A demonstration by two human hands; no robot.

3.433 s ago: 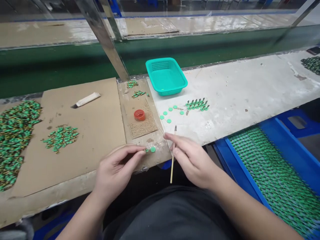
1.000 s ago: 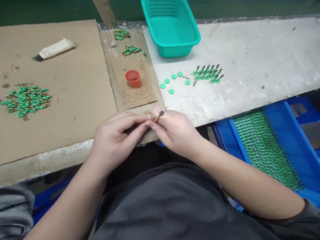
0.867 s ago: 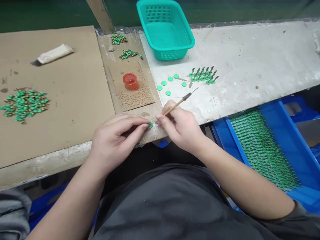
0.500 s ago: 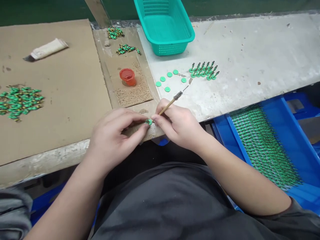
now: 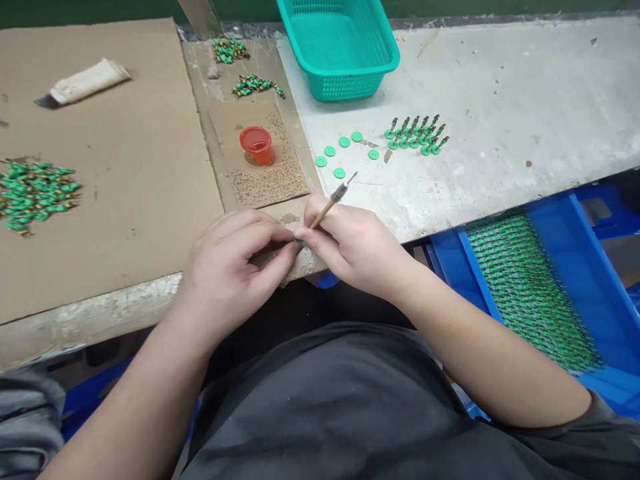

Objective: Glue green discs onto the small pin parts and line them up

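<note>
Small green piece (image 5: 300,243) mostly hidden between fingertips of left hand (image 5: 235,260) and right hand (image 5: 355,247); shape unclear. Brush (image 5: 327,210) handle's rear end hidden behind right fingers. Teal basket (image 5: 345,85) cut by top edge, bead pile (image 5: 37,195) by left. Parts in blue tray (image 5: 583,257) too small to count.

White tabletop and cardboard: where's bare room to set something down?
Widest: white tabletop right of the basket and standing pieces, bar specks. Also the cardboard between the green pile and left hand. Crowded: loose buttons between cup and standing pieces.
</note>
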